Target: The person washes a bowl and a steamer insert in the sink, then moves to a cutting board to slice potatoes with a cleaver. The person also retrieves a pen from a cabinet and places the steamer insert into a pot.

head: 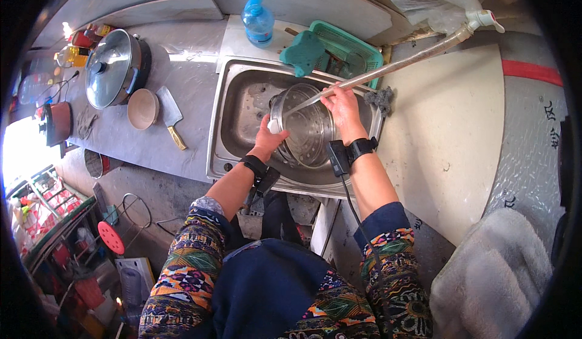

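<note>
In the stainless steel sink (241, 98), a metal steamer pot with small holes in its bottom (304, 130) stands tilted. My left hand (268, 139) is at the pot's left rim, with a small white object (273, 126) between thumb and fingers. My right hand (342, 104) grips a clear braided hose (386, 69) near its end, above the pot's right side. Water runs from the hose into the pot. The hose comes from a white tap (484, 19) at the upper right.
Behind the sink are a blue bottle (258, 25), a teal cloth (302, 52) and a green basket (375, 57). A grey scourer (379, 100) lies at the right rim. Leftwards are a cleaver (170, 114), a bowl (143, 109) and a lidded pan (111, 70).
</note>
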The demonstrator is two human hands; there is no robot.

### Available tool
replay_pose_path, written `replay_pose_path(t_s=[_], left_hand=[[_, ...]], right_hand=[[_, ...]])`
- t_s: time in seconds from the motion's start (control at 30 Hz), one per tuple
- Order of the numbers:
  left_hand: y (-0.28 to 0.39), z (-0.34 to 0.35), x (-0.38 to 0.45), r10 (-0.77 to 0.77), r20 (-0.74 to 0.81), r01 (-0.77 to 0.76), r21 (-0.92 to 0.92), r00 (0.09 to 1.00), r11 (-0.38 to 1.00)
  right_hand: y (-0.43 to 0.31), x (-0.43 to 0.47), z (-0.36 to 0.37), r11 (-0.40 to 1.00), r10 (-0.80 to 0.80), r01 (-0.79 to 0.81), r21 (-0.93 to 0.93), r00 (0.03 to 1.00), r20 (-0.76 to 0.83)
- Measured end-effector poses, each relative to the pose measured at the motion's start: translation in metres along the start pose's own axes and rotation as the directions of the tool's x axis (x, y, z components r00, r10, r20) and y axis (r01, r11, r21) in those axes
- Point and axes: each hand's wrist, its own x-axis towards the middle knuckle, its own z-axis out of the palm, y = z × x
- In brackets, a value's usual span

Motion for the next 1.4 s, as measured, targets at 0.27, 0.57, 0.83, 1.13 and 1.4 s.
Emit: replay_pose_path(t_s=[0.27,0.57,0.83,1.13,1.4], left_hand=[[0.004,-0.02,-0.018,-0.233,0.136,0.261,-0.258,0.963,0.93],[0.006,-0.017,-0.009,-0.242,0.027,0.237,-0.334,0.97,0.912],[0.022,0.004,-0.033,0.326,-0.081,-0.226,0.563,0.942,0.795],[0.052,0.02,-0.069,0.598,0.551,-0.699,0.715,0.582,0.022],[0.045,0.029,-0.062,0.476,0.785,-0.789,0.556,0.396,-0.262]], right_hand=[[0.007,0.006,0.015,0.988,-0.095,0.104,0.117,0.992,-0.079],[-0.007,-0.013,-0.008,0.972,0.071,-0.084,-0.218,0.995,-0.063],[0.004,-0.004,-0.025,0.98,-0.058,0.015,-0.199,0.976,-0.211],[-0.013,0.0,-0.035,0.926,-0.131,-0.018,-0.376,0.921,-0.366],[-0.003,-0.026,-0.011,0.968,-0.02,-0.015,-0.252,0.99,-0.136]])
